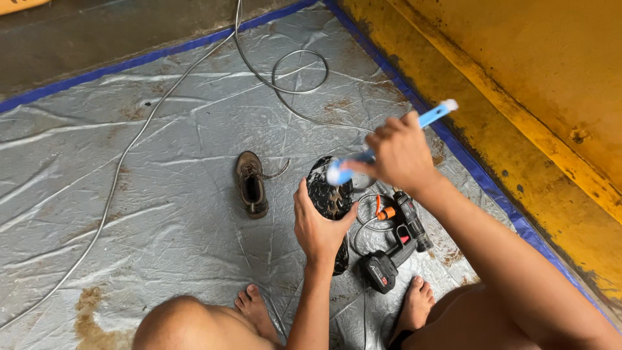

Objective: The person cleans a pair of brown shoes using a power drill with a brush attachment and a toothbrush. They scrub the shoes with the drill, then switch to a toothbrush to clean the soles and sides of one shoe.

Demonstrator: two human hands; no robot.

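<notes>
Sheeting (162, 194), grey, wet and wrinkled, covers the floor, with a blue border running along its far edge and down its right side. A thin hose (129, 146) crosses the left half from the lower left corner up to the top, then loops in a ring near the top middle. Left of centre a brown shoe (251, 185) lies alone on the sheet, opening up, laces loose, a little apart from the hands.

The left hand (317, 223) grips a second shoe (329, 194) from below, sole turned up, fingers wrapped round its middle and thumb on the right edge. The dark, wet sole shows above the fingers; the heel end pokes out below the wrist, and the upper is hidden behind hand and sole. The right hand (398, 155) is closed round a blue-handled brush (389, 139), whose white head touches the sole at its top right; the handle's end sticks out past the knuckles. The bristles are blurred.

Below the right forearm a black power tool (395, 249) with an orange nozzle and a coiled thin tube lies on the sheet, partly covered by the arm. Bare knees and feet are cut off at the bottom edge.

Open sheet spreads wide to the left; to the right, a yellow, stained wall (518, 97) stands close beyond the blue border.
</notes>
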